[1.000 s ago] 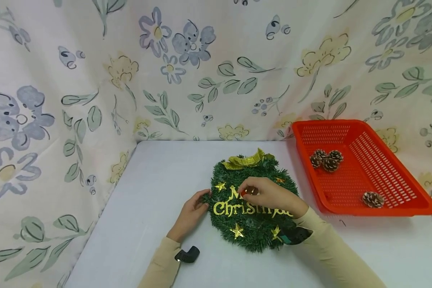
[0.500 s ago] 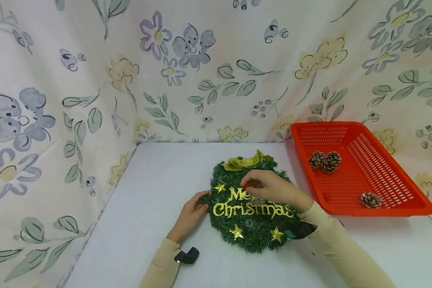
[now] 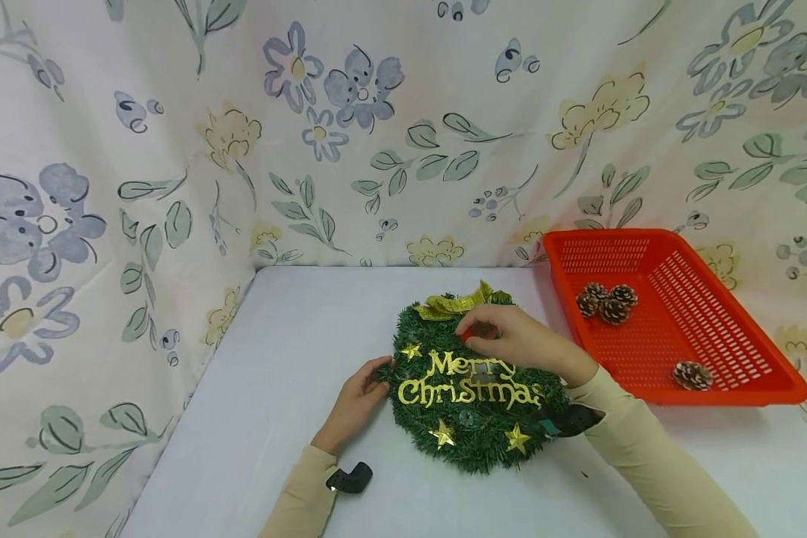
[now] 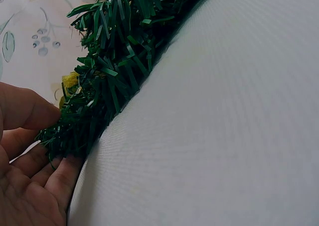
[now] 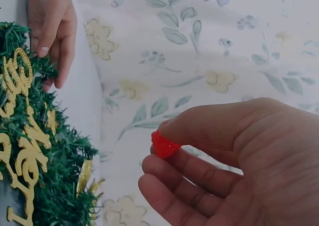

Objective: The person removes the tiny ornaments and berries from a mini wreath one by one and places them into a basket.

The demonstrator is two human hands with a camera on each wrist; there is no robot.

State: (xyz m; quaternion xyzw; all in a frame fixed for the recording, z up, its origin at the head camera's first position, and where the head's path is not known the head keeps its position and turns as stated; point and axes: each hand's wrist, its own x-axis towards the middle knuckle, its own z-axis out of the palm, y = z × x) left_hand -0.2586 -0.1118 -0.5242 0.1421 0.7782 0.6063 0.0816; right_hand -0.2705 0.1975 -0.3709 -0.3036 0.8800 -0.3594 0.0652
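A green tinsel Christmas wreath (image 3: pixel 471 448) lies on the white table, with gold "Merry Christmas" lettering (image 3: pixel 437 391), gold stars (image 3: pixel 442 433) and a gold ribbon bow (image 3: pixel 453 304). At its left edge, my left hand (image 3: pixel 353 400) grips the tinsel; the left wrist view has the thumb (image 4: pixel 30 109) on top and the other fingers low against the edge. Over the upper right of the wreath, my right hand (image 3: pixel 524 344) pinches a small red bumpy berry (image 5: pixel 165 145) between thumb and fingertips. The palm and fingers hide part of the wreath there.
To the right stands a red plastic basket (image 3: pixel 686 397) with a cluster of pine cones (image 3: pixel 615 310) at its left and a single pine cone (image 3: pixel 693 375) near its front. A floral curtain (image 3: pixel 403 209) hangs behind the table. A tiny dark bit (image 3: pixel 583 474) lies at front right.
My right hand has moved up and slightly right with the red berry, uncovering the word "Merry" and more of "Christmas". My left hand stays at the wreath's left edge.
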